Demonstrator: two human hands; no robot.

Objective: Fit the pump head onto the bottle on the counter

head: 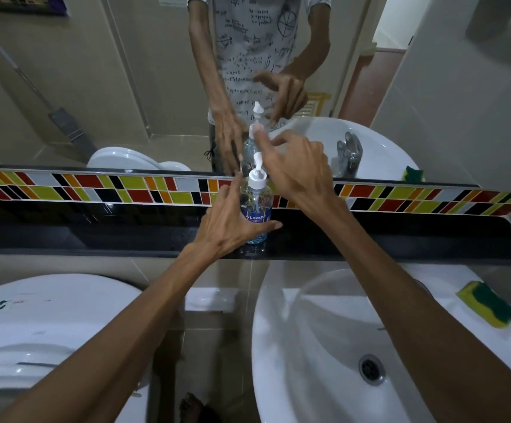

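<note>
A clear bottle (255,213) with a blue label stands upright on the black counter ledge (95,233), close to the mirror. The white pump head (258,177) sits on the bottle's neck, with its tube running down inside. My left hand (229,224) is wrapped around the bottle: the thumb crosses the front low down and the fingers reach up its left side. My right hand (297,169) hovers just right of the pump head, fingers spread and holding nothing. I cannot tell whether a fingertip touches the pump.
A white sink (324,346) lies below the ledge at the right, with a yellow-green sponge (489,303) on its rim. A white toilet (34,331) is at the lower left. A band of coloured tiles (126,187) and the mirror (95,87) back the ledge.
</note>
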